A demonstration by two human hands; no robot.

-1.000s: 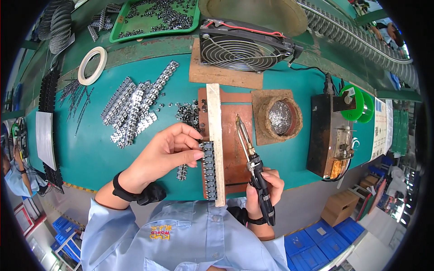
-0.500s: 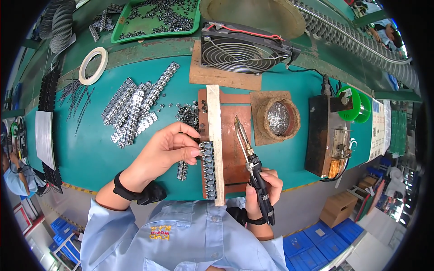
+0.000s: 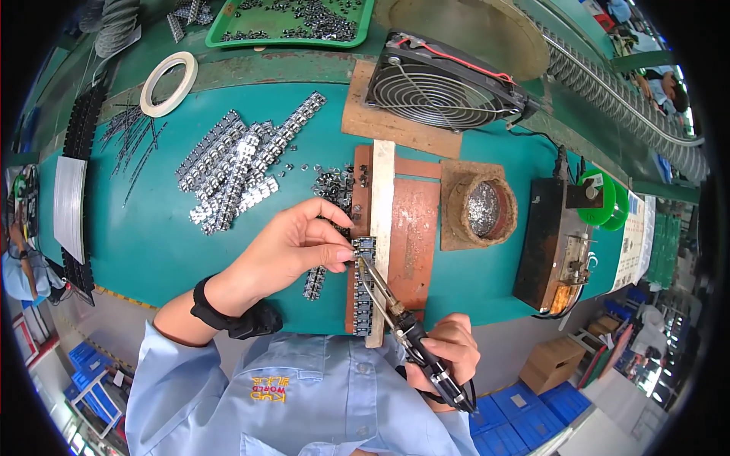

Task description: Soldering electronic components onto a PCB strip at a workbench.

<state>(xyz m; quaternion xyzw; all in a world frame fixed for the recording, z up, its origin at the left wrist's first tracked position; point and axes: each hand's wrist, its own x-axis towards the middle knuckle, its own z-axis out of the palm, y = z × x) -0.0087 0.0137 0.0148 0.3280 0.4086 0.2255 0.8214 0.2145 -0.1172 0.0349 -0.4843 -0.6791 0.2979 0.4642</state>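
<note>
Right hand (image 3: 447,351): fingers wrapped the soldering iron (image 3: 395,308) at the worktop's near edge, tip angled onto the component row (image 3: 363,285).
Left hand (image 3: 293,247): fingertips pinched that row, steadying it against the wooden strip (image 3: 380,197).
Far edge: fan (image 3: 437,83), perhaps for fumes.

Electronics assembly workshop. Green table (image 3: 152,251) carries a soldering iron (image 3: 395,308), solder pot (image 3: 484,209), fume fan (image 3: 437,83) and rows of small metal parts (image 3: 228,171). Blue storage bins (image 3: 525,422) sit below the table's near edge.
</note>
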